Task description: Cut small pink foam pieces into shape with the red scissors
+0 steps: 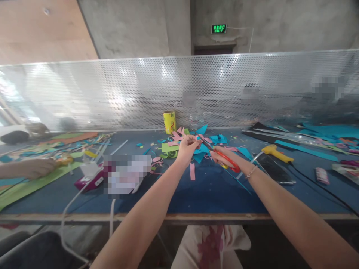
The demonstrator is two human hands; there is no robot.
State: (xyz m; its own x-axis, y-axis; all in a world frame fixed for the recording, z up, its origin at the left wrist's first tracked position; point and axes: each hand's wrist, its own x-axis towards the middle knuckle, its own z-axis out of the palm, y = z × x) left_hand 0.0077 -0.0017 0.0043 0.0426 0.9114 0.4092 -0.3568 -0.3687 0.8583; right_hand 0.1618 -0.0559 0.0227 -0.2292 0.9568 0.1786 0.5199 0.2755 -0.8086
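Note:
Red-handled scissors [230, 161] are in my right hand [221, 156], their blades pointing up and left toward my left hand [188, 146]. The fingers of my left hand are pinched together on a small piece of pink paper [198, 137] at the blade tips. Beneath and behind both hands lies a heap of cut paper scraps, among them blue paper [202, 129], green paper [169, 148] and pink paper [176, 135]. A pink strip [192, 172] lies on the blue table just below my left hand.
A yellow tape roll [169, 122] stands near the perforated metal screen [146, 93]. On the right are a yellow glue gun [276, 152] with a black cord and a dark flat tablet [273, 170]. Left are a purple power strip [88, 181] and another person's hand [42, 168] on green paper.

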